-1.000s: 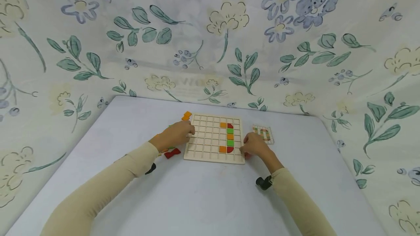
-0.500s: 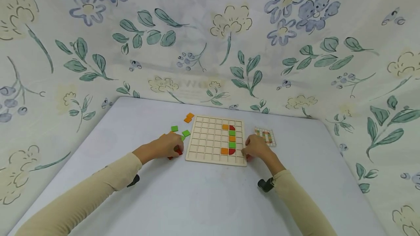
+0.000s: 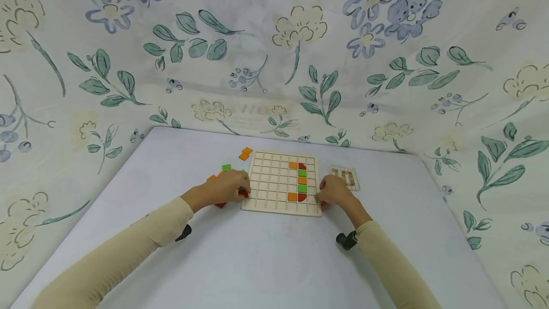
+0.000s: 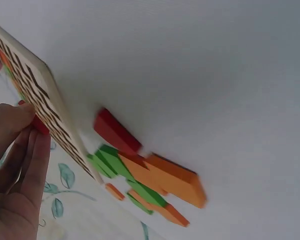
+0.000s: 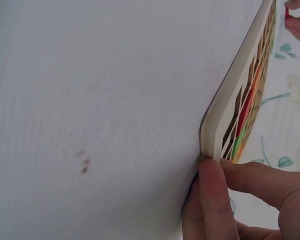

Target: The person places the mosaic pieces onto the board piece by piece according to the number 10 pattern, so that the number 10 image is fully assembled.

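Observation:
My left hand [image 3: 223, 186] pinches a small red piece [image 4: 40, 125] between thumb and fingers, at the left edge of a wooden grid board [image 3: 270, 184]. My right hand [image 3: 338, 190] holds the board's right edge; in the right wrist view its fingers [image 5: 215, 192] lie against the rim near a corner. On the board's right part sits a column of tiles: a rounded red tile [image 3: 302, 166] at each end, with green tiles [image 3: 302, 173] and an orange tile [image 3: 302, 180] between. An orange square [image 3: 293, 165] adjoins each red one on its left.
Loose orange, green and red pieces lie left of the board, partly behind my left hand; another red piece [image 4: 115, 131] shows in the left wrist view. Two orange tiles [image 3: 245, 154] lie at the board's far left corner. A patterned card [image 3: 346, 178] lies right of the board.
My left hand went from the board's left edge back to the loose pieces, then returned towards the board with a red piece. My right hand stays at the board's right edge.

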`<state>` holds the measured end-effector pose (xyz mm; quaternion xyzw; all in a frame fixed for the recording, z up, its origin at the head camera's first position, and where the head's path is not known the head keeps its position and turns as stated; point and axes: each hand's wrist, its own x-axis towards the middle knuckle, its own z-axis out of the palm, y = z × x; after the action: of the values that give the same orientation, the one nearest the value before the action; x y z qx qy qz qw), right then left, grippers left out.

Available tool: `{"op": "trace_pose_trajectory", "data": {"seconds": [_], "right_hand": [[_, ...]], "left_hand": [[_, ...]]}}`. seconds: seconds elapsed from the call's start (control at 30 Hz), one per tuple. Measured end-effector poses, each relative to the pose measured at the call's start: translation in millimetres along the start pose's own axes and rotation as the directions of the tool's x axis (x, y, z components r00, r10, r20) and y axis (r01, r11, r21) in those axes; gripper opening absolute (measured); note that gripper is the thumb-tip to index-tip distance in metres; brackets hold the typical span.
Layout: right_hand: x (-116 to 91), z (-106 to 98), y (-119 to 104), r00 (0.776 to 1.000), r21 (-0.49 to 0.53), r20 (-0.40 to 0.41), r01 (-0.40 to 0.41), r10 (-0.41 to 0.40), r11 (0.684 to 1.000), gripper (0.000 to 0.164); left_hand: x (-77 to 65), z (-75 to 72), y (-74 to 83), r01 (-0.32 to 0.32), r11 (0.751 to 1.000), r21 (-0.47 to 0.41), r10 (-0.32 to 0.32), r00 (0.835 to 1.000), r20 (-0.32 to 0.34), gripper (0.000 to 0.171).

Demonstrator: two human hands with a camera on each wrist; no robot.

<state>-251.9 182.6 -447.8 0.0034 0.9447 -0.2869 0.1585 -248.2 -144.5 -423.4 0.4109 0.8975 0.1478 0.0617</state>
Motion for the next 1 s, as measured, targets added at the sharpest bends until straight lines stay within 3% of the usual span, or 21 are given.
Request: {"op": "trace_pose_trajectory", "data": {"seconds": [0.17,0.3,0.43,0.77,1.0], "right_hand": [[0,0,-1,1.000,-0.001,-0.002,0.000,0.000,1.000,0.026],[2,2,0,1.000,0.028,0.001,-0.006,0.006,1.000,0.026],[3,2,0,1.000,0.004,-0.008,0.000,0.000,1.000,0.027],[2,-1,1,1.000,-0.026,-0.014,0.003,-0.003,1.000,0.028],[2,1,1,1.000,0.048,0.001,-0.028,0.028,0.998,0.027]], "left_hand": [[31.1,6.5,19.3,-0.100,0.995,0.001,0.100,0.995,-0.009,0.013],[53.7,16.4,29.1,-0.106,0.994,-0.006,0.106,0.994,0.015,0.012],[67.7,23.5,34.3,-0.096,0.995,-0.022,0.097,0.994,0.054,0.014],[78.4,26.7,33.8,-0.125,0.992,-0.028,0.126,0.991,0.034,0.019],[77.4,28.8,32.4,-0.111,0.992,-0.062,0.111,0.994,-0.005,0.016]]}}
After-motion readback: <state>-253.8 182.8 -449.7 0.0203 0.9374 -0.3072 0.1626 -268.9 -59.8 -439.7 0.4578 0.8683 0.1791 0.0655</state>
